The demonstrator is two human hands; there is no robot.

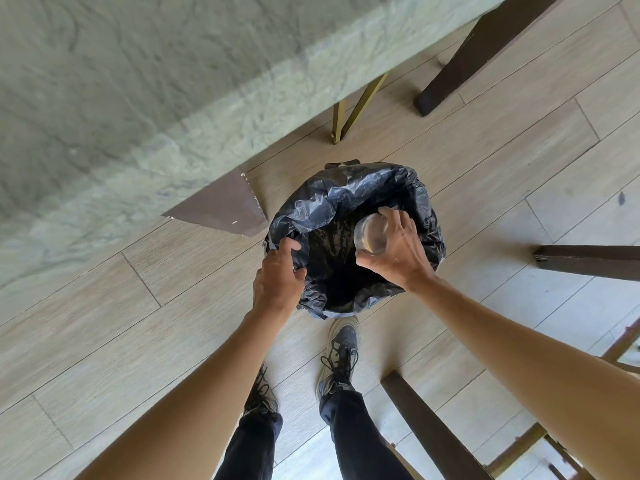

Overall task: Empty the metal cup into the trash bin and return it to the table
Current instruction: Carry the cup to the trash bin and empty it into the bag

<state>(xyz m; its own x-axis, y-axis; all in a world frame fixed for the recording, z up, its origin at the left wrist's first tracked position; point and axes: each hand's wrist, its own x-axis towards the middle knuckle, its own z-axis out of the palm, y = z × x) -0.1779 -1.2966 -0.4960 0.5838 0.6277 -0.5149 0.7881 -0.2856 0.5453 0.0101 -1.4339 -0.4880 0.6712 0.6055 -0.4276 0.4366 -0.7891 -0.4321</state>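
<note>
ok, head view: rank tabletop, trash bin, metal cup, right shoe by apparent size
1. tabletop, though it sits nearest the camera, which inflates it
2. trash bin
3. right shoe
4. metal cup, partly covered by the right hand

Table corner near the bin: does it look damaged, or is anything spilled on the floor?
Yes: the table corner shows chipped white spots along its brown edge beside the trash bin. No spill shows on the floor.
</note>
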